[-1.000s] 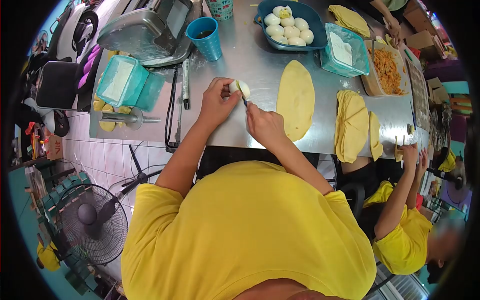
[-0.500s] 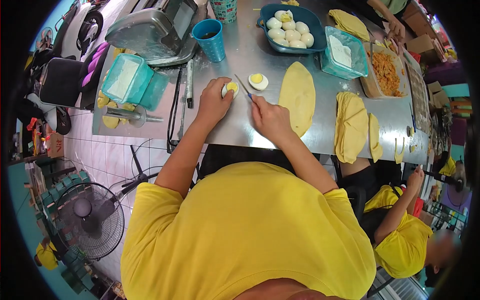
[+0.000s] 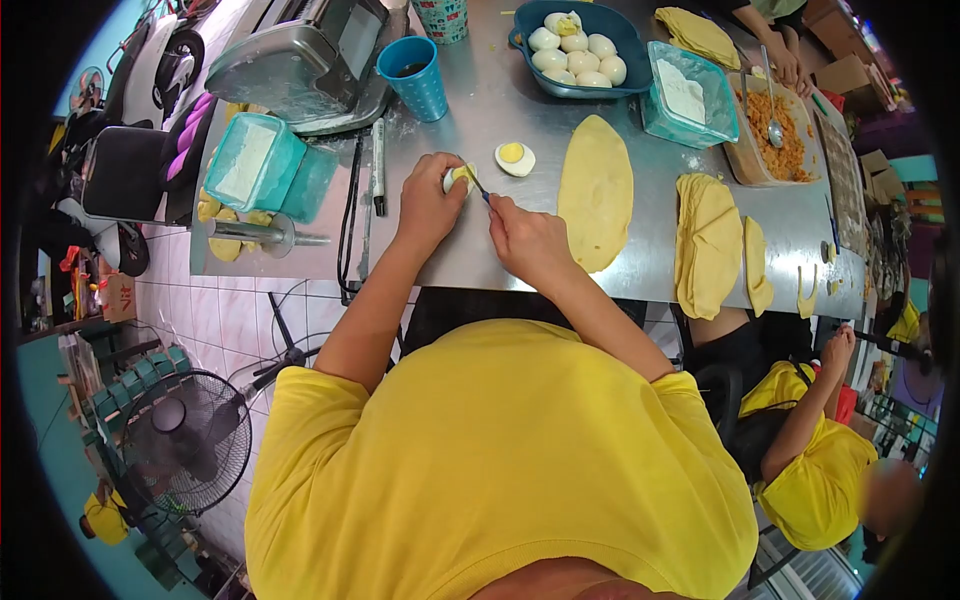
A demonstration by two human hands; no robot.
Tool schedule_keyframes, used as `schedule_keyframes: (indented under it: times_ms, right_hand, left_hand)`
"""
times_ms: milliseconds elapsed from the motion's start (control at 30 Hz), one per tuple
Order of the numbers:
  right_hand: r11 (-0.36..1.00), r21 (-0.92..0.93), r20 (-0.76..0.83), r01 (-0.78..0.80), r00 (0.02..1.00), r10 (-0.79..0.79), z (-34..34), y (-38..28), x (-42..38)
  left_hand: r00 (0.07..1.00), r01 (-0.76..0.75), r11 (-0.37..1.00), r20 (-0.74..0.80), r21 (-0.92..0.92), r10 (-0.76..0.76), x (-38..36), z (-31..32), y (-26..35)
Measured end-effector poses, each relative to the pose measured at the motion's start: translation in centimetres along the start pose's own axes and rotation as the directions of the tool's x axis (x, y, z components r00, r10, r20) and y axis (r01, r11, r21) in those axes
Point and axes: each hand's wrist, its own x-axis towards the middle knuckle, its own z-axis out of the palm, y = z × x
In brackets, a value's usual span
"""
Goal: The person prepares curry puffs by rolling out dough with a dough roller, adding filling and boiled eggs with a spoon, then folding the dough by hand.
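Observation:
My left hand (image 3: 432, 200) is closed on a half boiled egg (image 3: 455, 178), its yolk side facing right. My right hand (image 3: 530, 238) grips a small knife (image 3: 478, 184) by its blue handle, and the blade lies against the cut face of that egg. Another egg half (image 3: 515, 159) rests yolk up on the metal table (image 3: 470, 262), above my right hand. An oval sheet of dough (image 3: 595, 195) lies to the right of that hand.
Whole eggs fill a blue bowl (image 3: 530, 62). Around are a blue cup (image 3: 430, 97), pasta machine (image 3: 300, 75), flour tubs (image 3: 690, 125) (image 3: 245, 170), a dough stack (image 3: 708, 245) and a filling container (image 3: 745, 165). Two other people are at the right.
My right hand has moved left, bringing the knife blade onto the egg in my left hand. A spoon now shows in the filling container, near a co-worker's hand.

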Motion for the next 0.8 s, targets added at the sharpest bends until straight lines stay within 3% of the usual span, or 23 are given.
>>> schedule_keyframes:
  times_ms: [100, 433, 533, 600, 733, 800]
  right_hand:
    - [1.0, 0.006, 0.02, 0.015, 1.0, -0.015, -0.2, 0.0, -0.2]
    - [0.993, -0.103, 0.074, 0.062, 0.996, -0.055, 1.0, 1.2, -2.1]
    - [0.997, -0.043, 0.023, 0.069, 0.997, -0.068, 0.5, 1.0, -2.4]
    - [1.0, 0.008, 0.037, 0.024, 0.999, -0.024, -0.3, 0.4, -1.9]
    - [0.996, 0.084, -0.001, 0.026, 1.0, -0.026, -1.0, -0.8, -0.3]
    - [0.998, 0.048, 0.095, -0.04, 0.995, 0.035, -1.0, -1.2, 0.2]
  left_hand:
    - [0.997, -0.059, 0.998, -0.039, 0.025, 0.06, 0.0, 0.3, -0.5]
    - [0.999, -0.029, 0.999, -0.039, 0.021, 0.03, -0.2, -0.2, -0.2]
    - [0.999, -0.03, 0.993, -0.021, 0.116, 0.032, -0.3, -0.8, -0.3]
    - [0.996, 0.083, 0.996, 0.019, -0.038, -0.082, -0.4, -0.8, -1.2]
    - [0.997, 0.053, 0.99, -0.044, -0.129, -0.059, -0.7, -0.6, -1.2]
    - [0.997, 0.047, 0.991, -0.053, -0.126, -0.054, -0.8, -0.6, -1.1]
